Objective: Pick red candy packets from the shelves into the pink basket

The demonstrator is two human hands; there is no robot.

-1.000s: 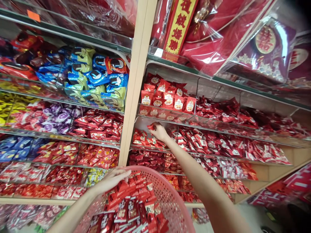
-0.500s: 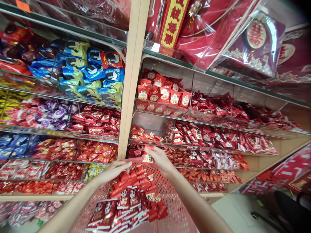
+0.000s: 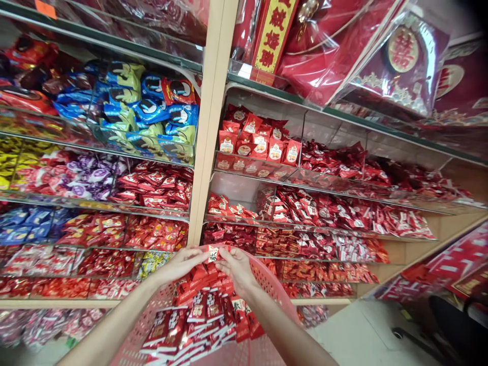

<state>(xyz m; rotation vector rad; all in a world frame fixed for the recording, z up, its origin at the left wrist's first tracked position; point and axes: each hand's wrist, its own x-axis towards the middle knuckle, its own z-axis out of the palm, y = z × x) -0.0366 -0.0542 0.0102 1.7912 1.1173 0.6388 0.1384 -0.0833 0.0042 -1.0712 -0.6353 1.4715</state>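
A small red candy packet (image 3: 213,253) with a cream label and dark characters is stretched between my two hands over the basket's far rim. Its left end is pinched in my left hand (image 3: 185,262), and its right end in the fingers of my right hand (image 3: 237,270). Below them a pink perforated plastic basket (image 3: 272,282) holds a pile of red wrapped packets (image 3: 209,306), some with white-edged ends. My forearms cross over both sides of the basket and cover part of it.
Shelves of wrapped sweets rise in front, split by a wooden upright (image 3: 208,112). A low-filled bin (image 3: 232,208) of similar red packets is just beyond my hands. Blue and green packets (image 3: 148,109) fill the upper left. A black chair (image 3: 453,325) stands at the lower right.
My right hand has moved left and down with the red packet, bringing it to my left hand. Now the left fingers grip its other end.
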